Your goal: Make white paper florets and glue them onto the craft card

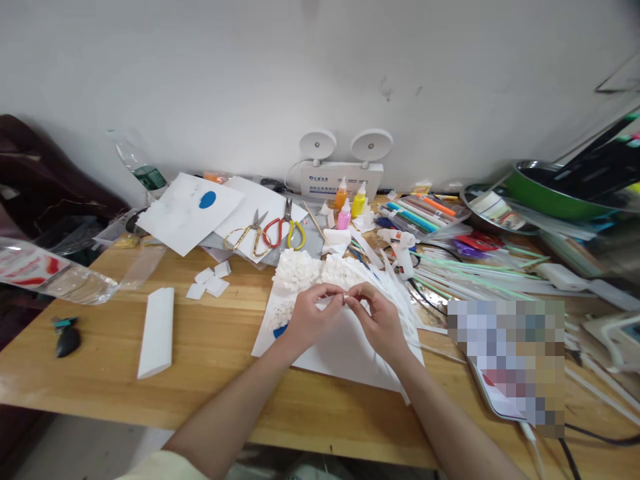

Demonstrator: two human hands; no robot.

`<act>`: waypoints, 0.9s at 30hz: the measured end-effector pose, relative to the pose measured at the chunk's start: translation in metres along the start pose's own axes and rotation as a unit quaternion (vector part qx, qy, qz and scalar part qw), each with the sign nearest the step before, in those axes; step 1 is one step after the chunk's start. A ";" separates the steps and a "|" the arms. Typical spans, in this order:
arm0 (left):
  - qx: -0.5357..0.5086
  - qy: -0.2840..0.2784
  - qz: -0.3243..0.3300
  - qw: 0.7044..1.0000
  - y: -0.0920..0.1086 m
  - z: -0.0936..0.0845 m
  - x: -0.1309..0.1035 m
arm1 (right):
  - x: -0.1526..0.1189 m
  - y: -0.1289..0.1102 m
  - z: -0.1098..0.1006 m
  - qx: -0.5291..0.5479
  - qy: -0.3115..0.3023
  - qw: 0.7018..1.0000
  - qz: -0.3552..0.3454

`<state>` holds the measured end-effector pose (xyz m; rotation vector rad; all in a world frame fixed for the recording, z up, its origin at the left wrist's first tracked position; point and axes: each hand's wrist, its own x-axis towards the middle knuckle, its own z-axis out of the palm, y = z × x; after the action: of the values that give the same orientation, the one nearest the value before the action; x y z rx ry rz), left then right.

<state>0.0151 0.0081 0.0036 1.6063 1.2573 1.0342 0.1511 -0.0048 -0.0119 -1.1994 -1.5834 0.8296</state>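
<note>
Over the sheet of white paper (pixel 345 360), my left hand (pixel 320 313) and my right hand (pixel 375 313) meet at the fingertips. Both are closed in a pinch on a small white piece of paper (pixel 345 297), mostly hidden by the fingers. Just beyond them, crumpled white paper bits (pixel 297 268) cover the sheet's far part. A blue patch (pixel 280 330) shows beside my left wrist. Small white paper squares (pixel 217 287) lie off to the left, and a folded white paper strip (pixel 157 333) rests nearer the table's front edge.
Gold-handled scissors (pixel 249 233) and yellow-and-red-handled pliers (pixel 287 227) lie behind the sheet. Paint bottles (pixel 344 217) stand by an emergency light (pixel 343 179). At right are a glue gun (pixel 401 250), white strips, cables and a phone (pixel 505 393). A plastic bottle (pixel 60 273) lies at left.
</note>
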 end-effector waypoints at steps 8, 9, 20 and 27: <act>0.012 0.012 0.016 1.000 -0.001 -0.001 -0.002 | -0.001 0.000 0.000 -0.079 0.060 0.993 -0.060; 0.009 0.011 0.014 1.000 -0.001 -0.001 -0.002 | -0.001 -0.001 0.000 -0.081 0.067 0.993 -0.062; -0.003 0.000 0.026 1.000 -0.002 0.001 -0.003 | -0.002 0.004 0.002 -0.130 0.135 0.972 -0.138; -0.026 0.005 0.004 1.000 -0.001 -0.001 -0.001 | 0.000 0.002 0.000 -0.092 0.084 0.989 -0.084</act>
<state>0.0135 0.0078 0.0026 1.5699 1.2218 1.0720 0.1517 -0.0044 -0.0134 -1.2109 -1.6220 0.4705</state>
